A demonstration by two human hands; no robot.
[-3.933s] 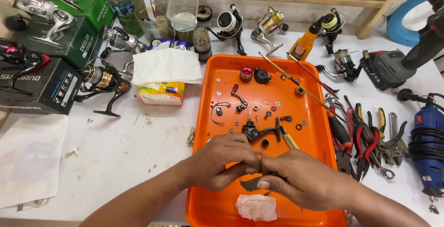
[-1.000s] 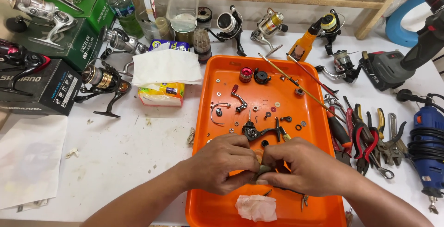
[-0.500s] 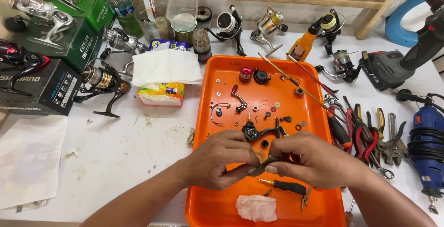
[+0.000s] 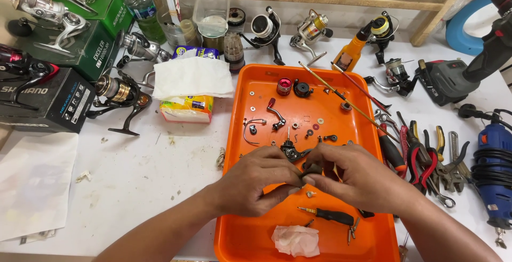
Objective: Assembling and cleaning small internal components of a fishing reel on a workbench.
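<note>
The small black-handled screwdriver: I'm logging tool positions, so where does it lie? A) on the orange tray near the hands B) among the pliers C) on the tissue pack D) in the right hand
A: the small black-handled screwdriver lies loose on the orange tray, just below both hands.

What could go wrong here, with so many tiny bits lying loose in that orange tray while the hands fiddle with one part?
The left hand and right hand pinch a small dark part above the orange tray; if it slips, it may land among the loose washers and screws and be hard to pick out. A wrist could also nudge the small screwdriver lying under the hands, scattering pieces. The thin rod across the tray's rim could be knocked.
</note>
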